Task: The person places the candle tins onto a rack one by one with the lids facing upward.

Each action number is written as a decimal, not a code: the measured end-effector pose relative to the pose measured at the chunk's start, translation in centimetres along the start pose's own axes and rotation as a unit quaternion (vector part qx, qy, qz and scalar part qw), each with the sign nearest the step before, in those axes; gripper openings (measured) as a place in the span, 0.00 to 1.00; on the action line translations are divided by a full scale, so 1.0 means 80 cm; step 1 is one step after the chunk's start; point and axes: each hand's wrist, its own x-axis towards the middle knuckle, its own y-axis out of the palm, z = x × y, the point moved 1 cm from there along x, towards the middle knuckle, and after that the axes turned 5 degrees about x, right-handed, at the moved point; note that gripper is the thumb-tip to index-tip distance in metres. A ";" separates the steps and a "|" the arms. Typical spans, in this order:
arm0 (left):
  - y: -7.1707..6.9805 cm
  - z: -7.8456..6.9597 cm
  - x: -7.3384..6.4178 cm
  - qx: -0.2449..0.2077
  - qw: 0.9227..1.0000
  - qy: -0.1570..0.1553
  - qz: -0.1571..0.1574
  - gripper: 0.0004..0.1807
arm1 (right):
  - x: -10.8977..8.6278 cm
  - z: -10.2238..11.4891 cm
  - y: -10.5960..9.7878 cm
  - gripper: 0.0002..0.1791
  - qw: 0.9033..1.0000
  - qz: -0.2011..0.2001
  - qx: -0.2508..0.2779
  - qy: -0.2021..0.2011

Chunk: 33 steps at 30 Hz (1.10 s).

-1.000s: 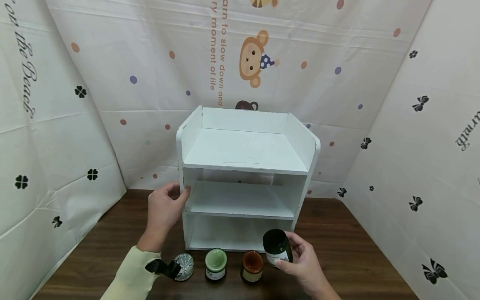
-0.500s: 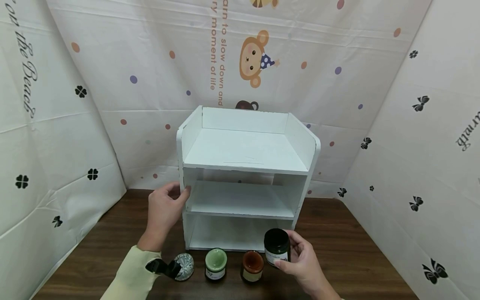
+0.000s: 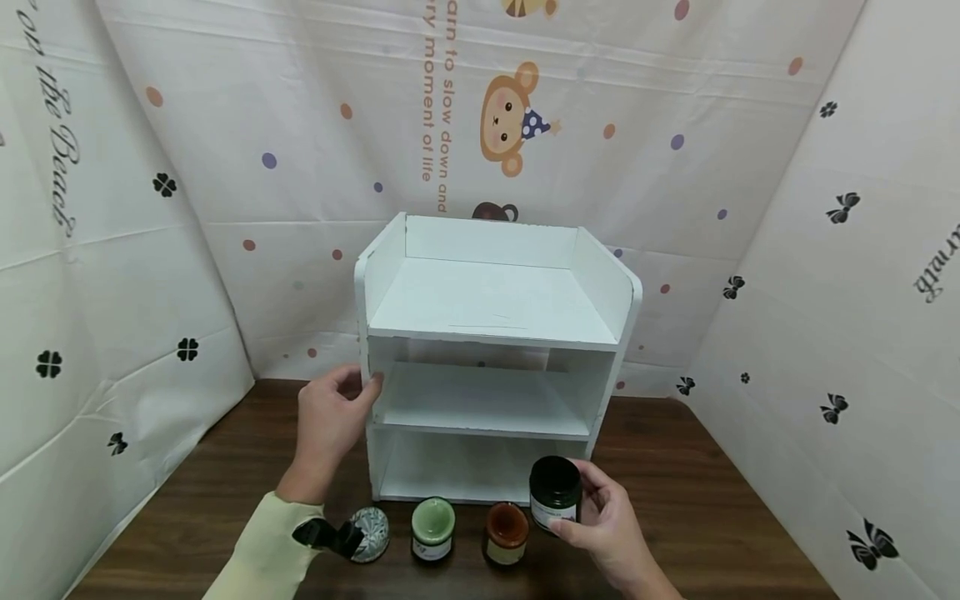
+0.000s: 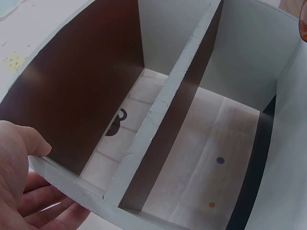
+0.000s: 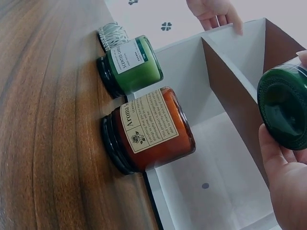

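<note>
My left hand grips the left side panel of the white shelf unit, thumb over its front edge; in the left wrist view the fingers wrap outside. My right hand holds a dark green glass candle jar in front of the unit's lower right corner, raised off the table. Its black top faces up in the head view, and its round glass underside shows in the right wrist view. Beside it an amber candle jar and a green candle jar stand with their black lids down on the table.
A patterned round tin sits left of the green jar, close to the black strap on my left wrist. The dark wood table is enclosed by printed white cloth at the back and sides.
The right hand has shifted the dark green jar very slightly right and up, turning its label a little. The left hand stays on the shelf unit.
</note>
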 end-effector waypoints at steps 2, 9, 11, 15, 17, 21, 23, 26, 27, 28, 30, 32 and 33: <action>0.000 0.000 0.000 0.001 1.000 0.001 -0.001 0.15 | 0.000 0.001 0.000 0.31 1.000 0.003 -0.005 -0.006; 0.000 0.001 0.000 0.003 1.000 0.005 -0.003 0.15 | 0.000 0.001 -0.002 0.31 1.000 0.015 -0.020 -0.015; 0.000 0.001 0.000 0.004 1.000 0.003 -0.004 0.15 | 0.000 0.001 -0.002 0.31 0.999 0.014 -0.024 -0.015; 0.000 0.000 0.001 -0.002 1.000 0.003 -0.006 0.15 | 0.001 0.002 -0.001 0.31 0.999 0.006 -0.041 -0.010; 0.000 -0.001 0.001 -0.005 1.000 0.003 -0.008 0.15 | 0.002 0.002 0.000 0.31 0.999 0.005 -0.045 -0.011; 0.000 -0.001 0.001 -0.005 1.000 0.006 -0.012 0.15 | 0.003 0.003 0.001 0.31 0.999 0.006 -0.041 -0.016; 0.000 0.000 0.001 -0.005 1.000 0.008 -0.013 0.15 | 0.003 0.002 0.001 0.31 0.999 0.009 -0.037 -0.022; 0.001 0.000 0.001 -0.005 1.000 0.008 -0.012 0.15 | 0.004 0.002 0.002 0.31 0.999 0.016 -0.031 -0.034; 0.001 0.000 0.001 -0.005 1.000 0.008 -0.011 0.15 | 0.004 0.002 0.002 0.31 0.999 0.019 -0.029 -0.039; 0.001 0.000 0.001 -0.004 1.000 0.008 -0.011 0.15 | 0.004 0.002 0.002 0.31 0.999 0.021 -0.027 -0.042; 0.001 0.000 0.001 -0.005 1.000 0.007 -0.010 0.15 | 0.004 0.002 0.003 0.31 0.998 0.024 -0.023 -0.044; 0.001 0.000 0.001 -0.005 1.000 0.006 -0.009 0.15 | 0.004 0.003 0.003 0.32 0.999 0.024 -0.021 -0.039; 0.001 0.000 0.001 -0.005 1.000 0.005 -0.009 0.15 | 0.004 0.003 0.003 0.32 0.999 0.024 -0.020 -0.034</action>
